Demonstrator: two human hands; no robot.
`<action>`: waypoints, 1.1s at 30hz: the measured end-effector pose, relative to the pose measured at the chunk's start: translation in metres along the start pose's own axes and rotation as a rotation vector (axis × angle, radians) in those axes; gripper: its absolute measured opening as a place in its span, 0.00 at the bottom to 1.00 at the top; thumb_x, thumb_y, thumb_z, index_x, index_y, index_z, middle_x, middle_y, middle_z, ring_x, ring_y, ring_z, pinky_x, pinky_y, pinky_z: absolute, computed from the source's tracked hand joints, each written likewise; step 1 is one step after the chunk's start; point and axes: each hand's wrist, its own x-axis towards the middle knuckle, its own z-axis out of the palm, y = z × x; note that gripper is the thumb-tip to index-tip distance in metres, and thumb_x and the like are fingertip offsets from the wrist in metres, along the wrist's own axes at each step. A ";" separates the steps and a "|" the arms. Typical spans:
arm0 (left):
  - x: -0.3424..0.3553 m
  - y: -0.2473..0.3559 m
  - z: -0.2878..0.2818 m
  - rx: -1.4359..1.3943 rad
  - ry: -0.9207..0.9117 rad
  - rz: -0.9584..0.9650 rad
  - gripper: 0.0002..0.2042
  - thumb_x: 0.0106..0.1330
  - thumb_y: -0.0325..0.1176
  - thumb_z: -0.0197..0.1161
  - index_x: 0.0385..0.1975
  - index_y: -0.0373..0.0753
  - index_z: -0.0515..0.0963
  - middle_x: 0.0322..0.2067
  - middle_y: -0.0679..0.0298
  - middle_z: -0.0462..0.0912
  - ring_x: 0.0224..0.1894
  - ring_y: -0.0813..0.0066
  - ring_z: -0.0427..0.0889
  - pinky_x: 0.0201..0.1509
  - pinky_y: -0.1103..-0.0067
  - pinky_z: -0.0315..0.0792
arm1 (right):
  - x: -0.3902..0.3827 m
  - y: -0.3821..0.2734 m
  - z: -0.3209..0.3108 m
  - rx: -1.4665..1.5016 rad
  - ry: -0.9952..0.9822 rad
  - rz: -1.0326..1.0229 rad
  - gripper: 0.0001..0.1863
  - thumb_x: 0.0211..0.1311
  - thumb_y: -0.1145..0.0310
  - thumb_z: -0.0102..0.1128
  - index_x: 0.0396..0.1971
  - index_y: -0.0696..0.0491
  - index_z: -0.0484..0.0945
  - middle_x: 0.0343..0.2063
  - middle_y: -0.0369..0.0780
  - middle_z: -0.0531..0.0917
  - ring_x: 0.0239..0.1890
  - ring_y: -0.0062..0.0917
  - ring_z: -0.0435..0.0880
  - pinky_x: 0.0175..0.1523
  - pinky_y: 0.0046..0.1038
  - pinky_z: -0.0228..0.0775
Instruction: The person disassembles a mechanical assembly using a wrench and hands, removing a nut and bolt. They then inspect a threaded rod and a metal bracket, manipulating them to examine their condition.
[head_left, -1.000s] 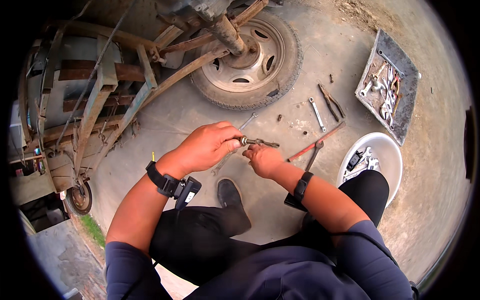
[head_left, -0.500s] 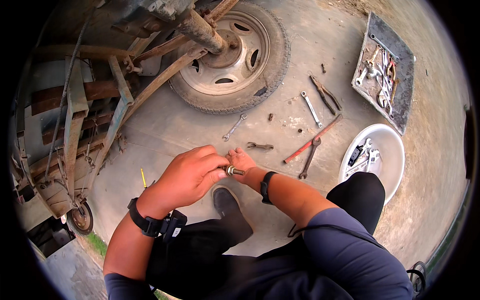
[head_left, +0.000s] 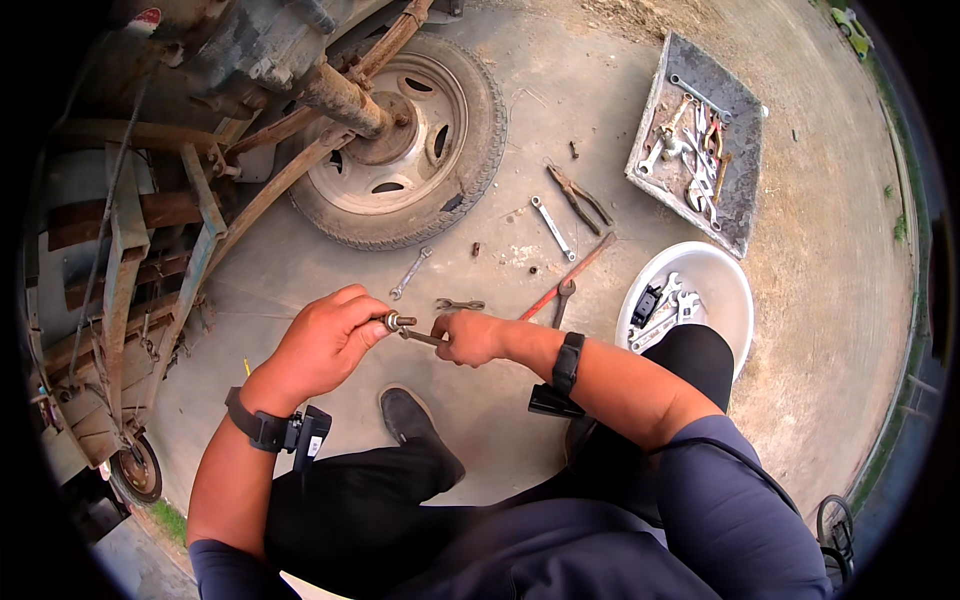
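My left hand [head_left: 326,345] is closed round a bolt with a nut and washers [head_left: 398,321], held level above the concrete. My right hand [head_left: 470,338] grips a dull metal wrench [head_left: 424,339], its end against the bolt beside my left fingers. A small dark metal tool [head_left: 460,304] lies just beyond the hands, near a silver open-end wrench [head_left: 410,272]. Farther right lie pliers [head_left: 580,197], a combination wrench [head_left: 552,228], a red bar [head_left: 560,282] and a dark wrench [head_left: 563,300].
A detached-looking tyred wheel [head_left: 455,190] lies flat under a rusty vehicle frame [head_left: 128,240] at the upper left. A grey metal tray of tools [head_left: 738,190] stands upper right. A white basin [head_left: 722,285] with wrenches is by my right knee, and my shoe [head_left: 405,415] is below my hands.
My right hand, low behind the bolt half a second ago, now holds a wrench against it. Both hands have shifted, and the view has swung so the surroundings sit farther left.
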 end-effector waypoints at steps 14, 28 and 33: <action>0.004 -0.004 0.001 0.034 0.028 -0.045 0.09 0.74 0.36 0.60 0.45 0.38 0.80 0.37 0.57 0.80 0.40 0.55 0.80 0.45 0.67 0.74 | -0.139 -0.065 -0.003 0.921 0.251 -0.126 0.21 0.81 0.51 0.47 0.51 0.55 0.77 0.20 0.30 0.70 0.20 0.14 0.67 0.27 0.20 0.60; 0.004 -0.006 0.007 0.053 0.054 -0.048 0.10 0.73 0.36 0.60 0.46 0.38 0.80 0.39 0.55 0.80 0.42 0.53 0.80 0.46 0.66 0.74 | -0.117 -0.076 0.038 1.157 0.221 -0.149 0.19 0.82 0.53 0.45 0.58 0.51 0.73 0.22 0.32 0.72 0.19 0.15 0.70 0.25 0.20 0.63; 0.006 -0.005 0.008 0.053 0.042 -0.063 0.10 0.73 0.36 0.61 0.46 0.38 0.81 0.40 0.56 0.81 0.43 0.53 0.81 0.46 0.65 0.74 | -0.116 -0.087 0.041 1.211 0.206 -0.153 0.18 0.82 0.54 0.45 0.57 0.50 0.72 0.24 0.32 0.74 0.21 0.14 0.73 0.27 0.19 0.64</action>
